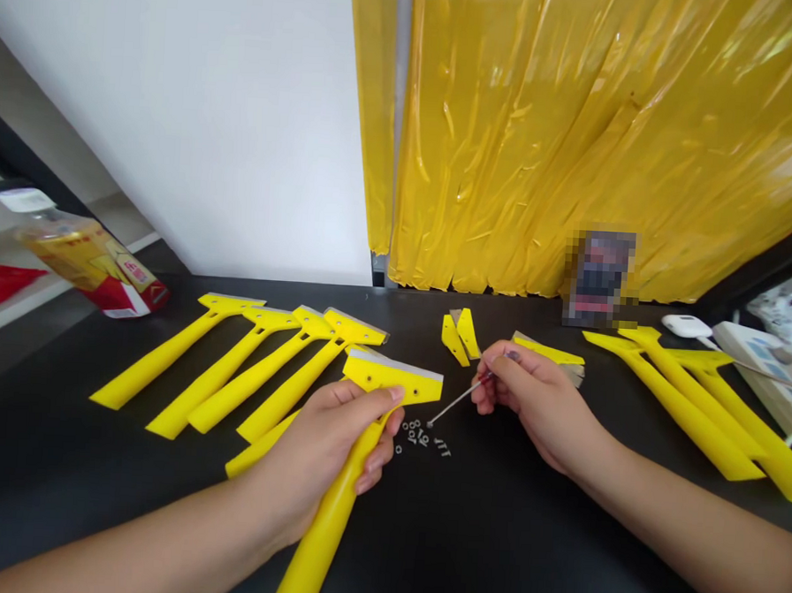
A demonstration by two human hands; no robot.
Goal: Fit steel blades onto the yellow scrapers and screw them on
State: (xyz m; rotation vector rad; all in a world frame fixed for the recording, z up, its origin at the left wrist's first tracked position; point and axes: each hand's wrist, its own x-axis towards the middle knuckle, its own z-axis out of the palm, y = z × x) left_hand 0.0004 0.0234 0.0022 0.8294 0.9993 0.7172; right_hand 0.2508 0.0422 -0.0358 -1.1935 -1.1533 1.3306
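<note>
My left hand is wrapped round the handle of a yellow scraper, its head turned up with two small holes showing and a pale blade strip along the top edge. Between the closed fingers of my right hand is a thin screwdriver; its grip is mostly hidden. The tip points down into a scatter of small nuts, and a small metal piece seems to be at it. Tiny screws lie just right of the nuts on the black table.
More yellow scrapers lie in a row at the left. Scraper handles rest at the right. Small yellow plates and a blade lie behind my hands. A drink bottle leans at far left; a white earbud case sits back right.
</note>
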